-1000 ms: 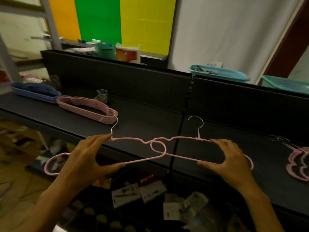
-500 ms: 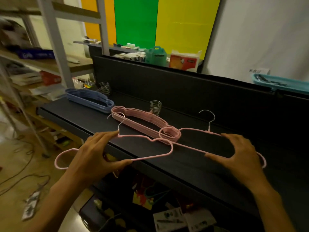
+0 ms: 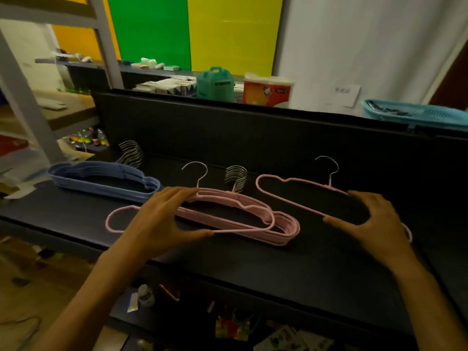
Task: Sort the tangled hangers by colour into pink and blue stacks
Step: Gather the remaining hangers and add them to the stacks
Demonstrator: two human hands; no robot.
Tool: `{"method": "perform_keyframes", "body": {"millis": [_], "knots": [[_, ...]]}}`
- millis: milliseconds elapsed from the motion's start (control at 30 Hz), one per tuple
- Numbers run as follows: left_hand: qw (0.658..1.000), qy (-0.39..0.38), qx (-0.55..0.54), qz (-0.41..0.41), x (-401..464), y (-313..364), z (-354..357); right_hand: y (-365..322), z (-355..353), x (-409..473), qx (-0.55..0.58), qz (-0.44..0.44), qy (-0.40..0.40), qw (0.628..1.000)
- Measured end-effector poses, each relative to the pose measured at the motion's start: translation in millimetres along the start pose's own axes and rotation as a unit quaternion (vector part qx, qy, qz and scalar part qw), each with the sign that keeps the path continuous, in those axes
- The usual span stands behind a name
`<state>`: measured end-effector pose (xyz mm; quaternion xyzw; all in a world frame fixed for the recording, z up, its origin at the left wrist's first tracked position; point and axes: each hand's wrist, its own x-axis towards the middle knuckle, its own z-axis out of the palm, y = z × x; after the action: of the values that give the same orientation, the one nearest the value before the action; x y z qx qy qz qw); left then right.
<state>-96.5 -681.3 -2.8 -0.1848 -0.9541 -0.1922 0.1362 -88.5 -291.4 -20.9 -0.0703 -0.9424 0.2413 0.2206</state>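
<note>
My left hand (image 3: 162, 221) grips one pink hanger (image 3: 119, 219) by its middle, thumb under the lower bar, and holds it just over the pink stack (image 3: 286, 229) on the black shelf. My right hand (image 3: 372, 224) grips a second pink hanger (image 3: 286, 179) near its right end; its metal hook points up toward the back panel. The two held hangers are apart from each other. The blue stack (image 3: 101, 181) lies at the left end of the shelf, its metal hooks fanned out behind it.
The black shelf (image 3: 253, 257) has a tall black back panel (image 3: 253, 138). Behind the panel stand a teal box (image 3: 215, 83), a red-and-white pack (image 3: 268, 89) and a blue basket (image 3: 417, 115). A grey rack post (image 3: 22, 97) rises at the left. Clutter lies under the shelf.
My view and both hands have swung left along the shelf. The two pink hangers, interlocked a second ago, are now separate. The left one has come over the pink stack.
</note>
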Motion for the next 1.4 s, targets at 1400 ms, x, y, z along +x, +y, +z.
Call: {"method": "perform_keyframes", "body": {"millis": [1400], "knots": [[0.977,-0.129,-0.065,0.154,78,0,37,-30,-6,-47,-0.016,0.116,0.078,0.99]]}}
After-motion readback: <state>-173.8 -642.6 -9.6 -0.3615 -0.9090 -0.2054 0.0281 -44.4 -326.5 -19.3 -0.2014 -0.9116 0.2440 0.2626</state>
